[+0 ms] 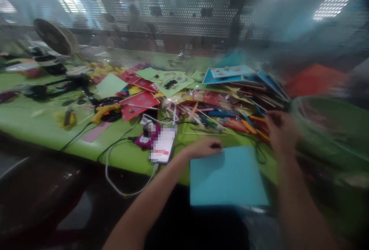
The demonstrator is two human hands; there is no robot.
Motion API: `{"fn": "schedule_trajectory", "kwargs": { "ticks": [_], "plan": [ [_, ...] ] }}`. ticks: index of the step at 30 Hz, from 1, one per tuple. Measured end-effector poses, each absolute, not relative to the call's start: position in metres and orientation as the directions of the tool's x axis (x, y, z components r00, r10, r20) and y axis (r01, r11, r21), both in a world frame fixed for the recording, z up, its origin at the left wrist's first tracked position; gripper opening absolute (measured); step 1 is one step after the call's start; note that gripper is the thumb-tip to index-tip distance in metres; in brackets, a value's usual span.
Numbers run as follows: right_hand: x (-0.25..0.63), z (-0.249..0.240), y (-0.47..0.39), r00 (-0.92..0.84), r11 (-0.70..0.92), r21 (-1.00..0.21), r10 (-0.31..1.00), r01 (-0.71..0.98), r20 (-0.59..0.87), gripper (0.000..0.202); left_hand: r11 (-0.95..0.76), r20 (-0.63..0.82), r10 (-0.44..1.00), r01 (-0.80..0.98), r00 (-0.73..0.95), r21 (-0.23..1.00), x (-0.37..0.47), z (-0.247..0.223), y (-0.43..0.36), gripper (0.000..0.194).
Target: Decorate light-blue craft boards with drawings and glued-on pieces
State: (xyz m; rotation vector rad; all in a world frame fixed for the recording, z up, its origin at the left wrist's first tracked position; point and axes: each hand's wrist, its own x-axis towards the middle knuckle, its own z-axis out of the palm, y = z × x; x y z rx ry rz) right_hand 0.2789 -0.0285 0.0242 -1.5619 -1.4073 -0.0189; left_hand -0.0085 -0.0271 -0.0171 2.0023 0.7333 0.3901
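Note:
A light blue rectangular sheet or board (227,179) lies at the table's front edge, before the person's lap. At its upper left corner rests my left hand (206,147), its fingers curled; whether they grip the board is hard to make out. My right hand (278,123) is at the right end of a pile of colored sticks and pens (236,123), fingers bent together near orange pieces. What it holds, if anything, is blurred. Left of my left hand lies a phone (163,144) with a white cable attached.
Green and red cards (140,105) and blue cards (230,74) lie behind the sticks. A yellow glue gun (105,112) is on the left of the green table (66,154). A large green basket (331,127) stands right; a round fan-like object (53,37) is far left.

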Motion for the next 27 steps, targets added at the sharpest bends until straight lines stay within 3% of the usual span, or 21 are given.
{"fn": "schedule_trajectory", "kwargs": {
  "ticks": [3, 5, 9, 11, 14, 16, 22, 27],
  "plan": [
    [0.298, 0.022, -0.026, 0.471, 0.120, -0.722, 0.684, 0.681, 0.558, 0.032, -0.396, -0.007, 0.636, 0.334, 0.771, 0.855, -0.009, -0.019, -0.026, 0.017],
    [0.311, 0.020, -0.024, 0.474, 0.020, -0.700, 0.721, 0.714, 0.504, 0.030, -0.396, -0.010, 0.636, 0.337, 0.772, 0.854, -0.010, -0.019, -0.026, 0.019],
    [0.328, 0.016, -0.023, 0.446, -0.161, -0.589, 0.811, 0.792, 0.378, 0.020, -0.366, -0.035, 0.649, 0.353, 0.760, 0.861, -0.011, -0.016, -0.027, 0.020],
    [0.332, 0.014, -0.023, 0.390, -0.235, -0.474, 0.884, 0.849, 0.260, 0.019, -0.357, -0.034, 0.658, 0.351, 0.752, 0.866, -0.011, -0.015, -0.027, 0.020],
    [0.330, 0.012, -0.022, 0.324, -0.284, -0.267, 0.938, 0.921, 0.120, 0.027, -0.353, -0.020, 0.669, 0.341, 0.743, 0.872, -0.010, -0.016, -0.025, 0.021],
    [0.325, 0.011, -0.021, 0.336, -0.314, -0.192, 0.937, 0.930, 0.093, 0.036, -0.352, -0.010, 0.673, 0.332, 0.739, 0.875, -0.010, -0.018, -0.024, 0.022],
    [0.315, 0.009, -0.016, 0.419, -0.408, -0.144, 0.906, 0.902, 0.060, 0.044, -0.351, 0.044, 0.728, 0.317, 0.684, 0.881, -0.012, -0.018, -0.021, 0.024],
    [0.312, 0.016, -0.018, 0.405, -0.396, -0.132, 0.913, 0.909, 0.050, 0.044, -0.366, 0.139, 0.805, 0.299, 0.576, 0.881, -0.017, -0.020, -0.014, 0.024]
  ]
}}
